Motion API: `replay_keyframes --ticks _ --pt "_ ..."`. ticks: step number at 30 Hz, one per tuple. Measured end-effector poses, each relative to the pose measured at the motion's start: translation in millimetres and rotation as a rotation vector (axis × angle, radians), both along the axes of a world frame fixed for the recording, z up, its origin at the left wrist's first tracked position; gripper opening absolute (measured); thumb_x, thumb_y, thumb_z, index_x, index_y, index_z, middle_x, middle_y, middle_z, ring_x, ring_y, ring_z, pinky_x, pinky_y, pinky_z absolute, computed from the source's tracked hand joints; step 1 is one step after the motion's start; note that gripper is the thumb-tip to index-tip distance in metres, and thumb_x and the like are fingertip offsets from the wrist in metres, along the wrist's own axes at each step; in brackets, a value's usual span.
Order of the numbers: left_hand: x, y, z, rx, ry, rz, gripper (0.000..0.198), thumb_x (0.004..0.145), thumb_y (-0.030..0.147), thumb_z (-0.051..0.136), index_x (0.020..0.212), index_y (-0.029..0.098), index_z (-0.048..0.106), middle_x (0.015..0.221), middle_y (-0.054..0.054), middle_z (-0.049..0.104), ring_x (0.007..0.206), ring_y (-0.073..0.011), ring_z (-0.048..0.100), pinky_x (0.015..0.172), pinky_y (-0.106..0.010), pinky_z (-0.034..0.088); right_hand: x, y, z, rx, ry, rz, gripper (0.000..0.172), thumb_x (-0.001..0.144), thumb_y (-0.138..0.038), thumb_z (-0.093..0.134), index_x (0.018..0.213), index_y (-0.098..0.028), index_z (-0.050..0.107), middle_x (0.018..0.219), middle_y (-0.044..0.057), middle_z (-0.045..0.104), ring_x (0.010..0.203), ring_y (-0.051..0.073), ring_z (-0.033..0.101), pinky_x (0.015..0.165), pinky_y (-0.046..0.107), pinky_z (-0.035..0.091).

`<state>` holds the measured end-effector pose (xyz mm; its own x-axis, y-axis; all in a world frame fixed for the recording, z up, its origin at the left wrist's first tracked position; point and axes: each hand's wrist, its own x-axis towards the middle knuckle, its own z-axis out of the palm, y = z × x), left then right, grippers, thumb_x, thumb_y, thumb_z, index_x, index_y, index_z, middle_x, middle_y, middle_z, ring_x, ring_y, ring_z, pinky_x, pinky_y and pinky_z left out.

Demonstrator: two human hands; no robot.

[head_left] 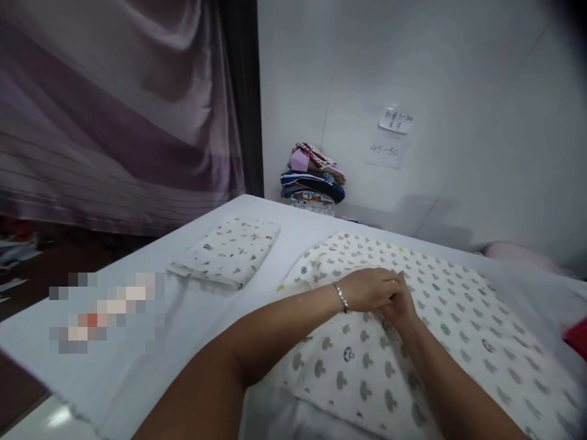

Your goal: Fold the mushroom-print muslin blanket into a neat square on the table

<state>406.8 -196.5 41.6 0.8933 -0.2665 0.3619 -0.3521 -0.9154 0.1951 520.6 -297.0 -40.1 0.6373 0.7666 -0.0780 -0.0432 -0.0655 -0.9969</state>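
A white cloth printed with grey mushrooms (367, 366) lies spread over the bed-like surface, its near part folded over and raised toward my hands. My left hand (369, 288), with a bracelet at its wrist, is closed at the raised cloth, palm down. Right against it, my right hand (400, 304) is also closed, gripping the cloth from the right side. The hands touch and overlap, so most fingertips are hidden. To the left lies a folded white cloth with small dark prints (233, 250), apart from both hands.
A white sheet (192, 348) covers the surface under the cloths. Folded fabrics (312, 177) are stacked by the far edge, against a wall (435, 79) bearing paper notes (385, 151). A purple curtain (137, 110) hangs at left. A blurred-out patch (107, 315) lies at left, and something red (576, 338) at right.
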Motion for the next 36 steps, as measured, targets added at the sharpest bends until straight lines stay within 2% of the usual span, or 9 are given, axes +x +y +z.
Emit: replay_keyframes --ticks 2,6,9,14,20,26,32,34,36 --pt "-16.4 5.4 -12.7 -0.129 -0.042 0.054 0.029 0.085 0.019 0.05 0.114 0.019 0.056 0.123 -0.006 0.056 0.114 -0.0152 0.049 0.099 -0.026 0.038 5.8 -18.2 -1.5 0.011 0.186 -0.045 0.08 0.085 -0.069 0.011 0.133 -0.013 0.042 0.124 0.015 0.058 0.115 0.029 0.054 0.089 0.044 0.05" --pt "-68.6 46.2 -29.6 -0.246 0.068 0.372 0.029 0.085 0.03 0.051 0.111 0.021 0.059 0.118 -0.006 0.059 0.111 -0.0206 0.052 0.096 -0.034 0.041 5.8 -43.2 -2.7 0.041 0.525 -0.082 0.043 0.089 -0.042 0.047 0.124 -0.016 0.05 0.108 0.011 0.066 0.098 0.024 0.064 0.084 0.04 0.054" --pt "-110.3 65.0 -35.6 -0.274 0.224 0.611 0.035 0.082 0.042 0.052 0.11 0.022 0.06 0.116 -0.006 0.06 0.105 -0.023 0.056 0.089 -0.034 0.044 2.5 -48.1 -3.7 -0.037 0.538 -0.171 0.057 0.081 -0.021 0.062 0.133 -0.02 0.039 0.096 0.008 0.069 0.079 0.02 0.068 0.073 0.037 0.059" --pt "-151.2 60.9 -40.6 -0.394 0.418 0.836 0.054 0.078 0.056 0.049 0.121 0.023 0.056 0.118 -0.006 0.061 0.096 -0.0242 0.06 0.081 -0.033 0.046 2.3 -40.4 2.4 -0.148 0.373 -0.229 0.077 0.075 -0.009 0.062 0.143 -0.017 0.027 0.07 0.003 0.065 0.057 0.018 0.064 0.053 0.03 0.059" --pt "-155.3 55.6 -48.8 -0.309 0.392 0.943 0.062 0.078 0.054 0.05 0.13 0.021 0.049 0.133 -0.01 0.052 0.121 -0.0298 0.045 0.099 -0.04 0.035 37.7 -23.9 18.4 0.118 0.317 -0.342 0.063 0.076 -0.005 0.054 0.135 -0.022 0.039 0.071 -0.002 0.061 0.053 0.009 0.059 0.058 0.023 0.058" --pt "-156.3 71.1 -58.8 -0.24 0.47 1.011 0.053 0.075 0.046 0.054 0.119 0.017 0.057 0.119 -0.014 0.06 0.109 -0.0307 0.053 0.087 -0.039 0.04 49.8 -27.1 9.0 -0.133 0.295 -0.299 0.076 0.075 -0.011 0.06 0.142 -0.018 0.025 0.08 0.005 0.065 0.063 0.017 0.064 0.055 0.03 0.056" --pt "-175.3 86.4 -48.8 -0.267 0.499 0.983 0.017 0.067 0.032 0.056 0.072 0.018 0.064 0.082 -0.008 0.066 0.079 -0.0238 0.059 0.065 -0.029 0.038 17.0 -56.2 -2.6 -0.369 -0.52 -0.337 0.056 0.073 -0.03 0.062 0.127 -0.021 0.051 0.1 0.008 0.062 0.071 0.016 0.059 0.055 0.026 0.047" --pt "-184.4 89.2 -43.8 -0.396 0.473 0.978 0.015 0.064 0.033 0.059 0.068 0.019 0.061 0.073 -0.004 0.064 0.073 -0.0214 0.057 0.062 -0.027 0.036 -6.9 -58.7 -4.0 -0.379 -0.497 -0.228 0.043 0.075 -0.03 0.059 0.116 -0.019 0.058 0.092 0.007 0.063 0.067 0.015 0.057 0.054 0.026 0.046" --pt "-191.9 90.2 -38.3 -0.591 0.467 0.939 0.018 0.06 0.036 0.064 0.064 0.019 0.06 0.066 -0.001 0.061 0.068 -0.019 0.055 0.059 -0.026 0.035 -32.3 -54.1 -2.6 -0.397 -0.243 -0.061 0.037 0.076 -0.031 0.059 0.11 -0.018 0.059 0.084 0.006 0.063 0.062 0.015 0.057 0.048 0.025 0.045"
